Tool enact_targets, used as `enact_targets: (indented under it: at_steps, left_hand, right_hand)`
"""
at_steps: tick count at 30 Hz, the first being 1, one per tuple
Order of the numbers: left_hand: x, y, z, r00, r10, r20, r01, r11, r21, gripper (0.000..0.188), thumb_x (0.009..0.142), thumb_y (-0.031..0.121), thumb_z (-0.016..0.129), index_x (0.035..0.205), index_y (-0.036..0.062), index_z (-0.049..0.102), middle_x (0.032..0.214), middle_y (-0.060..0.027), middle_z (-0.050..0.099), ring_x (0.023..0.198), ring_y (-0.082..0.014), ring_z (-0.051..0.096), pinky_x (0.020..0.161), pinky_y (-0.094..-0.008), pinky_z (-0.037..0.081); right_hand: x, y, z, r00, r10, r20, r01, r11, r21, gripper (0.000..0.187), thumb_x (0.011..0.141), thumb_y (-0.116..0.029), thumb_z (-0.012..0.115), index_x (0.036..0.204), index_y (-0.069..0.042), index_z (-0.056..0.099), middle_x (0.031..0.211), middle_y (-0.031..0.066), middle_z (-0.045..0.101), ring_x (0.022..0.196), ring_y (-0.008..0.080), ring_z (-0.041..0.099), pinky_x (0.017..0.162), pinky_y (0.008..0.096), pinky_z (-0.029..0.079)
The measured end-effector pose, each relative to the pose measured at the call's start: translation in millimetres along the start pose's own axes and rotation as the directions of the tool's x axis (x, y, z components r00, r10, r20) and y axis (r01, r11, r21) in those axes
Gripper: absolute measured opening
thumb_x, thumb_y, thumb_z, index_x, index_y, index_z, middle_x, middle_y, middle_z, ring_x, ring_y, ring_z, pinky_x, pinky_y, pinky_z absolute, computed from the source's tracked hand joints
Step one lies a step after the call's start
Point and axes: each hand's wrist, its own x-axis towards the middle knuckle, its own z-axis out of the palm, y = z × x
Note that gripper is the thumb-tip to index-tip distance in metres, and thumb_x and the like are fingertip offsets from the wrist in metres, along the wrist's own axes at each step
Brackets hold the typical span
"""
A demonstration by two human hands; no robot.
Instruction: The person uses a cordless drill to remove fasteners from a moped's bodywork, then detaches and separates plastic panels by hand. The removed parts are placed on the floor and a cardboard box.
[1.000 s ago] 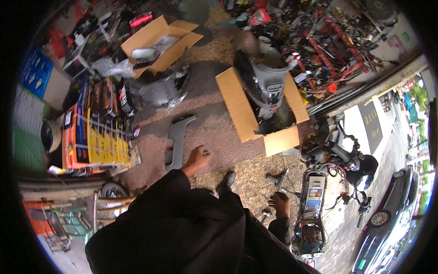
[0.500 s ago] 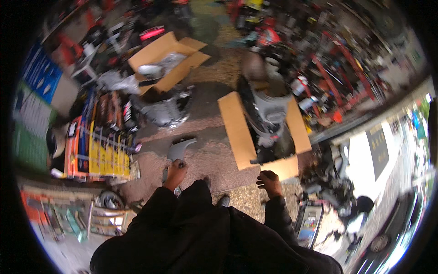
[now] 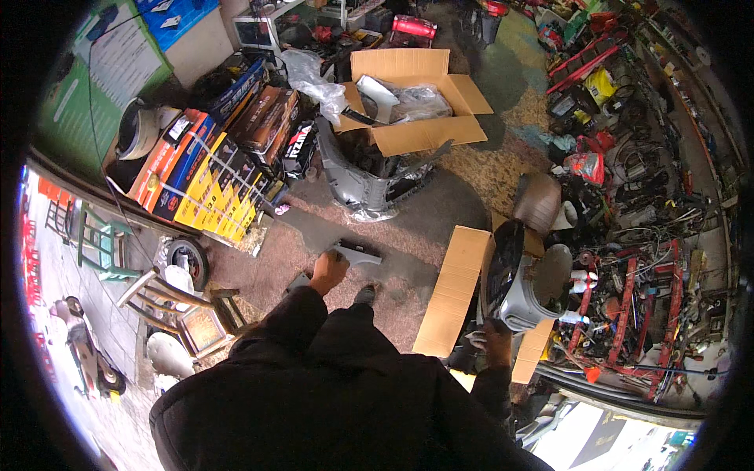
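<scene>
My left hand (image 3: 330,272) is closed with its fingers curled, held above the floor in front of me. What it holds, if anything, is hidden. Just beyond it, a grey curved plastic panel (image 3: 360,253) lies on the floor. To the right, my right hand (image 3: 496,339) reaches down at the near end of an open cardboard box (image 3: 454,290). Beside that hand sits a large grey plastic body panel (image 3: 525,302), apparently from a scooter, in the box. The right fingers are dark and partly hidden, so their grip is unclear.
Ahead, another grey body part (image 3: 353,182) sits in front of an open cardboard box (image 3: 432,133) holding plastic-wrapped pieces. Stacked yellow cartons (image 3: 216,192) and a wooden chair (image 3: 200,322) stand left. Red metal frames (image 3: 624,314) and tangled parts crowd the right.
The view has swung to the right, so the scene appears shifted and turned. My right hand has moved from beside the nearer box to its near end, next to the grey panel.
</scene>
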Motion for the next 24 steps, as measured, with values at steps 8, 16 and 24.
enact_targets:
  at_steps: [8,16,24]
  left_hand:
    - [117.5,91.6,-71.5,0.982,-0.176,0.074,0.174,0.666,-0.726,0.021,0.081,0.02,0.064,0.085,-0.0007,0.064,0.075,-0.0113,0.066,0.065,-0.0221,0.065,0.056,-0.0356,0.051]
    - [229.4,182.7,-86.0,0.917,-0.286,0.276,0.397,0.616,-0.68,0.022,0.088,0.02,0.065,0.101,0.0046,0.057,0.09,-0.0103,0.061,0.068,-0.0216,0.061,0.057,-0.0345,0.052]
    - [393.1,229.2,-43.0,0.972,-0.206,0.113,0.228,0.71,-0.666,0.016,0.08,0.012,0.06,0.094,0.0035,0.059,0.072,-0.0042,0.056,0.061,-0.0159,0.054,0.048,-0.0314,0.046]
  right_hand:
    - [105.5,-50.4,-4.7,0.998,0.059,0.027,-0.063,0.971,0.232,0.022,0.088,-0.013,0.069,0.104,-0.004,0.059,0.083,0.0095,0.065,0.064,0.0212,0.065,0.05,0.0298,0.052]
    - [251.3,-107.3,-11.3,0.999,0.04,0.032,-0.047,0.974,0.224,0.029,0.089,-0.022,0.068,0.106,0.001,0.06,0.082,0.0088,0.064,0.066,0.0173,0.065,0.055,0.03,0.054]
    - [405.1,-232.7,-56.1,0.995,-0.07,0.065,0.061,0.99,0.125,0.03,0.089,-0.023,0.067,0.103,0.002,0.061,0.08,0.0072,0.063,0.064,0.0145,0.062,0.054,0.0277,0.05]
